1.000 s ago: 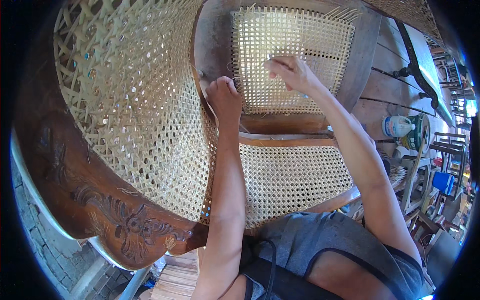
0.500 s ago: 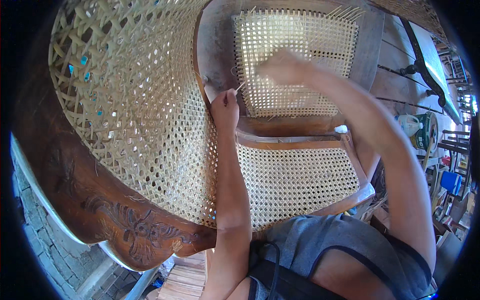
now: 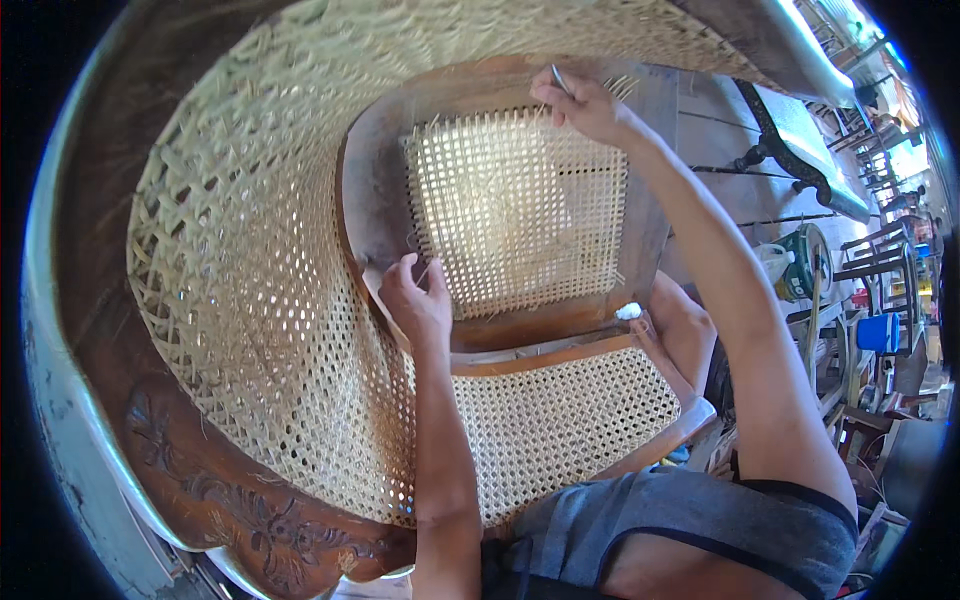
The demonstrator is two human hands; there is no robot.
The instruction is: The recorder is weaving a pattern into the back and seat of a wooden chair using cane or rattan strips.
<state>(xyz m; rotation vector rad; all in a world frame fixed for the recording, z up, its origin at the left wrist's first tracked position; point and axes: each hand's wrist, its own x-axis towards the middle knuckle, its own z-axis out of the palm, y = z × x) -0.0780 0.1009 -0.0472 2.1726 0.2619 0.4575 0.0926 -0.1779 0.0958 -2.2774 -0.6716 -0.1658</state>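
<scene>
A square panel of open cane weaving (image 3: 520, 215) fills the middle of a dark wooden chair seat frame (image 3: 375, 215), with loose strand ends along its far edge. My left hand (image 3: 418, 305) is at the panel's near left corner, thumb and forefinger apart beside a thin cane strand (image 3: 423, 271). Above the far right part of the panel, my right hand (image 3: 590, 108) is closed around a slim metal tool (image 3: 560, 80). One grey end of the tool sticks up past the fingers; the rest is hidden in the hand.
A curved cane chair back (image 3: 250, 270) with a carved wooden rim (image 3: 270, 525) wraps the left and far sides. Nearer me is another caned section (image 3: 560, 425). White material (image 3: 628, 311) sits by the frame's right corner. A blue container (image 3: 878, 333) and chairs stand at right.
My right hand has moved up and away from over the panel's middle to its far edge. The left thumb and forefinger have parted. The view has shifted, with the chair appearing lower and further left.
</scene>
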